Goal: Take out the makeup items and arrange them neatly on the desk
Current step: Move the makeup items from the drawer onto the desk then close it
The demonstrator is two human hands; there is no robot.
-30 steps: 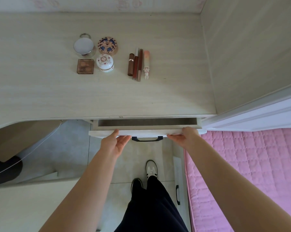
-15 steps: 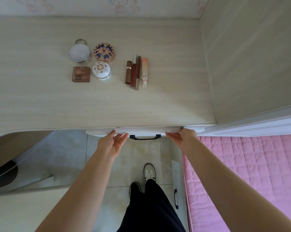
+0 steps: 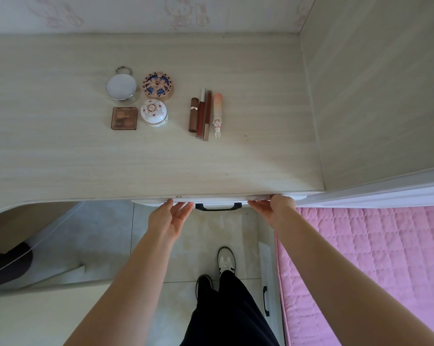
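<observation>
under the front edge of the desk (image 3: 161, 171), seen from the head camera, the drawer front (image 3: 218, 199) shows only as a thin white strip, nearly flush with that edge, its long axis running left to right. the black drawer handle (image 3: 218, 208) sits at the middle of the strip, and it serves as the landmark for everything else. the left hand (image 3: 169, 217) is just left of the handle, palm turned up and fingers straight, their tips touching the strip; it holds nothing. the right hand (image 3: 273, 208) is just right of the handle, fingers straight and laid along the strip's edge, also holding nothing. both hands lie about equally near the handle, one on each side, so any push would go straight away from the person, across the drawer's long axis.

beyond the handle, well back on the desktop, the makeup items lie in two groups. up and to the left of the handle are a round silver-lidded jar (image 3: 121, 86), a patterned round compact (image 3: 158, 85), a brown square palette (image 3: 124, 118) and a white floral pot (image 3: 154, 113), set two by two. almost straight beyond the handle, four slim pieces lie side by side with long axes pointing away from the person: a brown lipstick (image 3: 193, 114), a red lip gloss (image 3: 201, 113), a brown-capped tube (image 3: 207, 116) and a peach rabbit-charm stick (image 3: 217, 114). my judgement: the arranging looks done, and only seating the drawer fully remains.

right of the handle, a pink quilt (image 3: 373, 258) covers a bed.
</observation>
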